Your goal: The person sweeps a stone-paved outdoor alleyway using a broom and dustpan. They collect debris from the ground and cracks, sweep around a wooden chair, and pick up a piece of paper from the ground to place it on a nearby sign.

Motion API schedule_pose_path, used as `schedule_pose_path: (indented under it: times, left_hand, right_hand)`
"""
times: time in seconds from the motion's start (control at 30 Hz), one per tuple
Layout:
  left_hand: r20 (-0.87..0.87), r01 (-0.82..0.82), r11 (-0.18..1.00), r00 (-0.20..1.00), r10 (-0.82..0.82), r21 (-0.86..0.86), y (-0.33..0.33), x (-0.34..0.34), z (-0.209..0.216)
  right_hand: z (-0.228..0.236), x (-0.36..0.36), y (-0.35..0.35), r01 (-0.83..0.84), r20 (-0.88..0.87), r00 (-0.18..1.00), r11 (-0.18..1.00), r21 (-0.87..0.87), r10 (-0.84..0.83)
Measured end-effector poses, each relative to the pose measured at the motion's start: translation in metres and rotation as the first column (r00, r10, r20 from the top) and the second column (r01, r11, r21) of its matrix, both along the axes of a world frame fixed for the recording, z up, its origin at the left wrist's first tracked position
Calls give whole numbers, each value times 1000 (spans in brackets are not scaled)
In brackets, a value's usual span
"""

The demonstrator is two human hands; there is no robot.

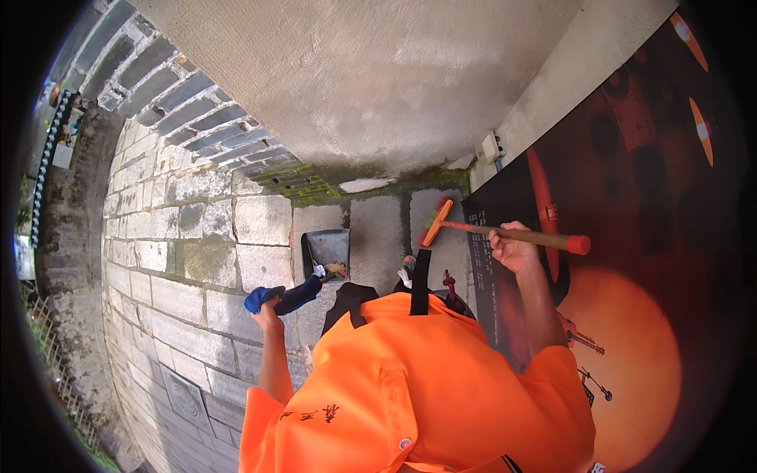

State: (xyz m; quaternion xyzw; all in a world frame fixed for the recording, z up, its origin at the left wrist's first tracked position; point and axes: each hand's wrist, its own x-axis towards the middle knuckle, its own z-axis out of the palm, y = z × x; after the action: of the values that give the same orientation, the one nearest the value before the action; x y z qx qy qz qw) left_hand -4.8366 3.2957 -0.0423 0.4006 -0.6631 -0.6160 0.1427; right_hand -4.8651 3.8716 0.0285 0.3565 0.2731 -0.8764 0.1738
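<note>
My right hand is wrapped round the brown stick of a broom, near its red end cap. The broom's orange head, with greenish bristles, rests on the paving near the wall. My left hand is closed on the dark blue, cloth-like handle covering of a dustpan. Beyond it the grey dustpan lies on the stones, holding white and brownish litter. Its mouth faces away from me, as far as I can tell. Where the covering meets the pan is partly hidden.
A plastered wall with a mossy foot stands ahead, joining grey brickwork on the left. A dark printed panel lines the right side, below a small white box. Stone paving spreads left, with a carved square slab.
</note>
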Motion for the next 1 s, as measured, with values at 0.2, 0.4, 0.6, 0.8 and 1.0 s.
schedule_pose_path:
  times: [0.2,0.4,0.6,0.8,1.0]
  left_hand:
    - [8,28,999,1000,-28,18,-6,-46,-18]
    - [21,143,990,990,-143,2,-24,-80,-24]
    - [62,95,994,993,-98,49,-31,-92,-11]
    - [35,122,991,992,-124,54,-38,-92,-4]
    - [10,73,997,997,-73,13,-51,-70,-3]
  right_hand:
    - [4,-23,7,94,-223,968,991,-91,-112]
    - [33,-29,-4,64,-169,986,894,444,13]
    - [57,-73,-12,77,-156,942,262,962,297]
    - [82,-129,-17,734,-750,635,449,509,-188]
    - [99,-147,-4,798,-796,564,391,458,-221]
